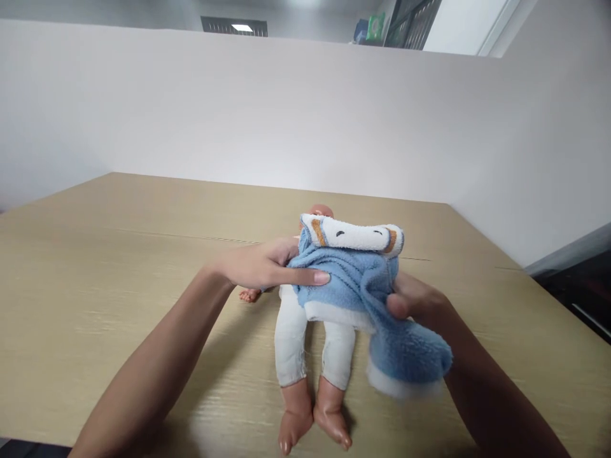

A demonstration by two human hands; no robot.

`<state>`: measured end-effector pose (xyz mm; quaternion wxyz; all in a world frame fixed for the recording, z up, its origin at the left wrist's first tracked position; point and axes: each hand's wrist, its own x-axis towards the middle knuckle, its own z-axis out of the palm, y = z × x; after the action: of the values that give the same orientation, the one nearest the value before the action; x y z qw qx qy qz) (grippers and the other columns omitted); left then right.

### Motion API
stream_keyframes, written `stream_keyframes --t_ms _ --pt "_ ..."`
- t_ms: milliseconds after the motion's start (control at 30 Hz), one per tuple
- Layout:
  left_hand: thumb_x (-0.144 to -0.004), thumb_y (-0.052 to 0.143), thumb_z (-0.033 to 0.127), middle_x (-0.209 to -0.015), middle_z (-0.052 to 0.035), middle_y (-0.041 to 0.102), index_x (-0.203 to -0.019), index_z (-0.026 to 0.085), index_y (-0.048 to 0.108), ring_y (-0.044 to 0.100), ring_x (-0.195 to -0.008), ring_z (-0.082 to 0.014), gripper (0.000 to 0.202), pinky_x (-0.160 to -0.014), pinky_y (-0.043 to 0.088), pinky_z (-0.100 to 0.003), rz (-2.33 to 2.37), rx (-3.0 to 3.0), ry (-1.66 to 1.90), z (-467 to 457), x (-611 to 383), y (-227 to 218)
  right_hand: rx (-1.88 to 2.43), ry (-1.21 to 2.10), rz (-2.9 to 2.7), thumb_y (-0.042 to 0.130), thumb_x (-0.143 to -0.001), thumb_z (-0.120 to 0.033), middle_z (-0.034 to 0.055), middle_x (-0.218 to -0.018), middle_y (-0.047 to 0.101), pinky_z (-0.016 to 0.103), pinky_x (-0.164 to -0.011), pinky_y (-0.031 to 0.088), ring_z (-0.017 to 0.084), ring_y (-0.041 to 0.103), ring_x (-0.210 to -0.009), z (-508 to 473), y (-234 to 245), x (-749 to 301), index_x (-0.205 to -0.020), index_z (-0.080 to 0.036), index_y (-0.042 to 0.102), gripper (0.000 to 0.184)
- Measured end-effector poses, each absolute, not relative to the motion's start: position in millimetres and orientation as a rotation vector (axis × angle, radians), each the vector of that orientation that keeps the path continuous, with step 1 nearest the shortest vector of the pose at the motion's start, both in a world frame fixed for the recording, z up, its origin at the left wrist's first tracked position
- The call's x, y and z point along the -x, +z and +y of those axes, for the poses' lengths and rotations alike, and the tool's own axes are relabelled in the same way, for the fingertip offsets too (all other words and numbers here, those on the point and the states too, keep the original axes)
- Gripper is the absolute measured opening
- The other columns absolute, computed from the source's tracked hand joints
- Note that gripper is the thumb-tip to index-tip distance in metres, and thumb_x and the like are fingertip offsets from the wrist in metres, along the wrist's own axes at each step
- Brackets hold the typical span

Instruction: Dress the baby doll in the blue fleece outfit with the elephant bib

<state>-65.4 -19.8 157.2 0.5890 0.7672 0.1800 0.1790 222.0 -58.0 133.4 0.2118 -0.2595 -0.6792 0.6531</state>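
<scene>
Blue garment (351, 280): held up between your two hands, a little right of centre, in front of the doll's trunk. Left to right from here. The tan table (143, 254) extends far to your left, a pale wall (267, 114) along its far side. Your left hand (260, 264) comes next, grasping the garment at its left edge: thumb laid flat across the front of the cloth, the other fingers mostly out of sight behind it. Just below your wrist, a small doll hand shows, palm side uncertain. The doll (291, 343) lies on the table with its feet toward you, legs in white cloth, bare feet apart at the toes; the top of its head shows beyond the garment. Trunk hidden; contact between cloth and trunk cannot be told. Along the garment's upper edge runs a white panel (360, 235) with two dark curved marks and an orange-brown patch near each end. At lower right a blue sleeve-like part (410, 356) with white edging hangs down, blurred. Your right hand (422, 296) grasps the garment's right side, thumb against the cloth, remaining fingers concealed behind. Far right: a dark object (582, 286) beside the table.
</scene>
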Motion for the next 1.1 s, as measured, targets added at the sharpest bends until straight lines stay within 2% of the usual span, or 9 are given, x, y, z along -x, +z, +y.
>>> stream_keyframes --t_ms 67,133,267,400,500,567,700,900,1100 --pt "-0.099 0.077 0.043 -0.08 0.0002 0.074 -0.111 0.019 0.075 0.069 -0.072 -0.0136 0.027 -0.08 0.062 -0.025 0.421 -1.783 0.434 -29 64 157 0.743 1.831 -1.895 0.096 -0.071 -0.059 0.0095 -0.128 0.078 0.047 -0.112 0.056 0.035 0.07 -0.126 -57 135 -219 -0.141 -0.021 0.071 0.083" --pt "-0.1 0.075 0.046 -0.089 -0.0022 0.077 -0.122 0.018 0.076 0.073 -0.08 -0.0163 0.035 -0.089 0.063 -0.029 0.386 -1.752 0.449 -42 65 155 0.77 1.796 -1.888 0.095 -0.076 -0.049 0.0092 -0.132 0.077 0.045 -0.112 0.056 0.033 0.069 -0.13 -58 134 -218 -0.142 -0.022 0.07 0.075" --pt "-0.091 0.085 0.041 -0.122 -0.0088 0.079 -0.146 0.02 0.066 0.075 -0.112 -0.0261 0.061 -0.105 0.059 -0.038 0.418 -1.607 0.538 -82 74 136 0.819 1.693 -1.833 0.091 -0.082 -0.051 0.0127 -0.134 0.076 0.046 -0.112 0.056 0.033 0.069 -0.131 -74 121 -220 -0.148 -0.019 0.063 0.078" --pt "-0.09 0.086 0.035 -0.13 -0.0076 0.077 -0.14 0.021 0.069 0.072 -0.118 -0.0254 0.055 -0.108 0.056 -0.035 0.66 -1.496 0.716 -141 76 104 0.888 1.725 -1.918 0.089 -0.083 -0.052 0.0098 -0.118 0.079 0.04 -0.102 0.061 0.029 0.073 -0.12 -107 108 -216 -0.145 -0.018 0.063 0.075" --pt "-0.089 0.085 0.044 -0.117 -0.0081 0.08 -0.127 0.017 0.072 0.074 -0.107 -0.0252 0.048 -0.096 0.059 -0.033 0.853 -1.384 0.782 -185 69 81 0.858 1.746 -2.01 0.092 -0.08 -0.042 0.0062 -0.116 0.08 0.037 -0.095 0.063 0.027 0.075 -0.111 -137 106 -205 -0.144 -0.021 0.064 0.073" --pt "-0.092 0.081 0.052 -0.111 -0.0088 0.079 -0.119 0.016 0.071 0.073 -0.101 -0.0253 0.047 -0.091 0.058 -0.033 0.987 -1.316 0.809 -208 63 65 0.97 1.604 -2.0 0.089 -0.081 -0.033 0.0053 -0.114 0.08 0.036 -0.09 0.063 0.025 0.076 -0.103 -157 104 -195 -0.133 -0.022 0.069 0.056" --pt "-0.091 0.076 0.063 -0.128 -0.0148 0.076 -0.128 0.014 0.068 0.07 -0.12 -0.034 0.061 -0.105 0.054 -0.044 1.274 -1.159 0.878 -232 49 34 1.186 1.163 -1.934 0.07 -0.089 -0.023 0.0039 -0.093 0.078 0.034 -0.076 0.057 0.022 0.072 -0.082 -184 86 -178 -0.102 -0.021 0.072 0.013" --pt "-0.097 0.064 0.058 -0.118 -0.0142 0.078 -0.12 0.015 0.069 0.07 -0.112 -0.036 0.049 -0.1 0.051 -0.047 1.414 -1.336 0.98 -222 35 5 1.323 0.809 -1.928 0.068 -0.076 -0.012 0.0019 -0.094 0.073 0.035 -0.077 0.05 0.022 0.066 -0.083 -188 49 -168 -0.099 -0.022 0.064 0.025" --pt "-0.102 0.055 0.052 -0.114 -0.0132 0.077 -0.116 0.016 0.067 0.068 -0.106 -0.0337 0.041 -0.095 0.048 -0.045 1.467 -1.515 0.984 -195 36 -9 1.348 0.727 -1.902 0.068 -0.078 -0.014 0.0045 -0.104 0.075 0.038 -0.088 0.052 0.025 0.07 -0.097 -173 33 -163 -0.106 -0.022 0.066 0.029"
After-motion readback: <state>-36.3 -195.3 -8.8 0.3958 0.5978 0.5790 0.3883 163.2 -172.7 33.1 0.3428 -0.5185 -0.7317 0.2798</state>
